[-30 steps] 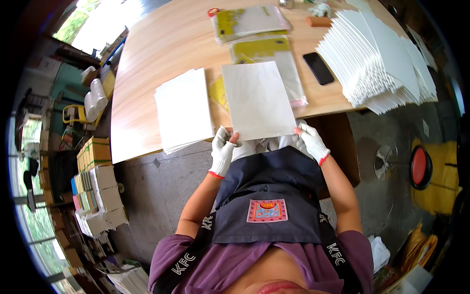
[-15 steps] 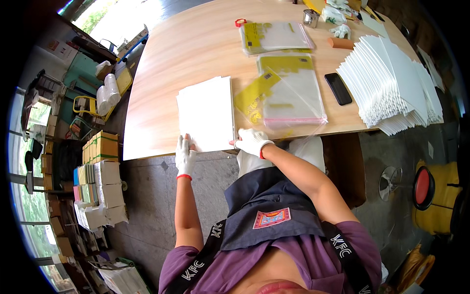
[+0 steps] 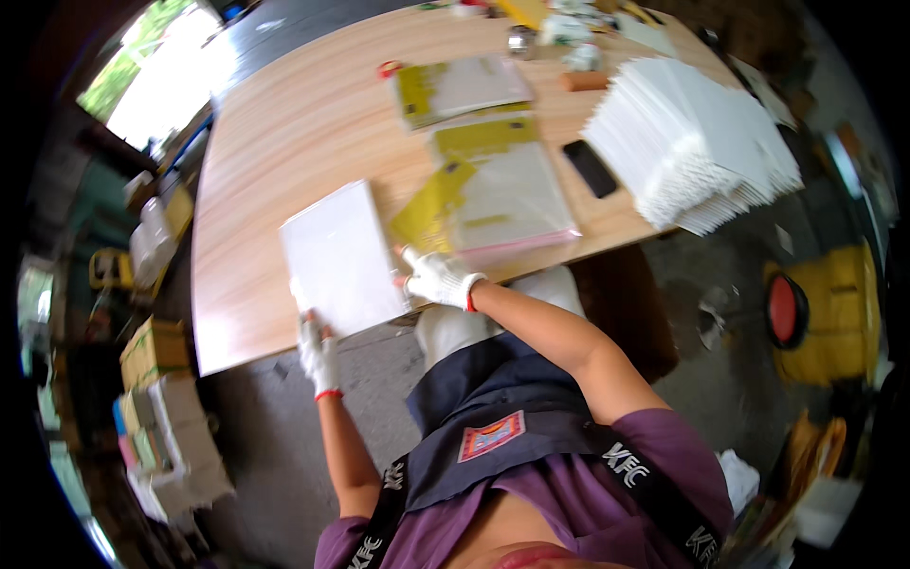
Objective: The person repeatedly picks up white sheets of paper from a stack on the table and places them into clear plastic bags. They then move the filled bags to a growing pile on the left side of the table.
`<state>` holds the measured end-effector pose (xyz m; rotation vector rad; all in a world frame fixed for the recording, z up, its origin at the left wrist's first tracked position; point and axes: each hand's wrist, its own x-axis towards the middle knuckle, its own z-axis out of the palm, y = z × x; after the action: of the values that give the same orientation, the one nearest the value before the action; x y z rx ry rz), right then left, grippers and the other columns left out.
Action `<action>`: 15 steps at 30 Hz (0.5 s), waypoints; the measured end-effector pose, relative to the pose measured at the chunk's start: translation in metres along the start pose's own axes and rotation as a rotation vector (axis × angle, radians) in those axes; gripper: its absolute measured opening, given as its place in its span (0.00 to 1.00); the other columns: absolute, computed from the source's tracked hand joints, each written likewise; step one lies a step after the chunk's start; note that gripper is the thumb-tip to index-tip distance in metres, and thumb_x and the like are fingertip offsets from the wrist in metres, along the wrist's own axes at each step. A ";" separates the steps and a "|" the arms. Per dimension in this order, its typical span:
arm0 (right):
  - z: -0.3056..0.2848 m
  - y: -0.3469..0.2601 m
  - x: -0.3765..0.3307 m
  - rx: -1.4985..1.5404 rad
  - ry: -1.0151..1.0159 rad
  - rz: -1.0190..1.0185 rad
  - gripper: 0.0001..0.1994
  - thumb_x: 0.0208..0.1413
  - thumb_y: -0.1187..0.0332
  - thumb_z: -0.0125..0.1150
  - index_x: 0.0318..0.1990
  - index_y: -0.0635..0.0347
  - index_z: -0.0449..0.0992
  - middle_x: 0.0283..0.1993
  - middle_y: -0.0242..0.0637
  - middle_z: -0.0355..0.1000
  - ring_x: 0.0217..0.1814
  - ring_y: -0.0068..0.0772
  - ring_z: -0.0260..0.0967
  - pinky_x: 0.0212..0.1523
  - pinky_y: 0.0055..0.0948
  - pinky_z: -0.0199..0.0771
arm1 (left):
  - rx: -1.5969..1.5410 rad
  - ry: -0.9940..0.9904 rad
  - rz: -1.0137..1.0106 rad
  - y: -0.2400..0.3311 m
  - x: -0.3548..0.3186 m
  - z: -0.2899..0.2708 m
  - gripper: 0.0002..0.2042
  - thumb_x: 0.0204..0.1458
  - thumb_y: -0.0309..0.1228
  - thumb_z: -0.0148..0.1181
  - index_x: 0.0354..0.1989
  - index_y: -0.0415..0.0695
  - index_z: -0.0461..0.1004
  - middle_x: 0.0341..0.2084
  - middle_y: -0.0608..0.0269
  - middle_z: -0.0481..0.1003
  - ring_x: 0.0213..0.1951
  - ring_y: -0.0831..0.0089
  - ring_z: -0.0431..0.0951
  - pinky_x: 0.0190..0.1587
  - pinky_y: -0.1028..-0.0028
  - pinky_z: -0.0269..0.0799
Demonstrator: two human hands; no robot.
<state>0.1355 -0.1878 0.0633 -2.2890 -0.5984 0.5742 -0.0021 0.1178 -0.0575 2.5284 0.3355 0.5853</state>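
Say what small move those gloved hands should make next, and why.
Perhaps a gentle inward nudge: the left hand sits at the near left corner of the stack of white sheets, the right hand at its right edge, so they could square it. Blur hides whether its edges line up.

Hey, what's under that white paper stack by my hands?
Pale wooden tabletop shows around the white paper stack. The stack covers whatever is directly beneath it, so I can't see that.

A phone [image 3: 590, 169] lies on a table [image 3: 256, 152]; left of it, plastic sleeves [image 3: 512, 190]; farther left, a paper stack [image 3: 341, 251]; right of it, a sheet pile [image 3: 697, 142].
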 end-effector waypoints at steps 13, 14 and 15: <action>-0.288 0.144 -0.255 -0.780 1.212 0.298 0.09 0.54 0.61 0.55 0.38 0.52 0.73 0.34 0.36 0.75 0.35 0.39 0.73 0.34 0.37 0.70 | 0.045 0.202 0.193 0.143 0.012 0.005 0.30 0.47 0.24 0.60 0.62 0.43 0.61 0.65 0.52 0.55 0.68 0.47 0.47 0.66 0.54 0.49; -0.302 0.156 -0.260 -0.880 1.131 0.406 0.12 0.53 0.57 0.55 0.40 0.51 0.73 0.37 0.37 0.75 0.39 0.42 0.72 0.38 0.40 0.70 | -0.021 0.179 0.236 0.167 0.012 0.018 0.31 0.45 0.24 0.61 0.62 0.42 0.61 0.65 0.52 0.55 0.68 0.47 0.47 0.66 0.54 0.49; -0.311 0.162 -0.261 -0.938 1.078 0.413 0.13 0.53 0.56 0.55 0.41 0.51 0.73 0.38 0.37 0.74 0.39 0.42 0.72 0.38 0.40 0.71 | -0.086 0.125 0.354 0.188 0.010 0.038 0.31 0.43 0.24 0.63 0.61 0.44 0.63 0.65 0.52 0.55 0.68 0.46 0.47 0.66 0.53 0.48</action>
<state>0.1396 -0.5982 0.2147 -3.0804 0.2326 -0.9855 0.0470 -0.0516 0.0177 2.4883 -0.0973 0.8740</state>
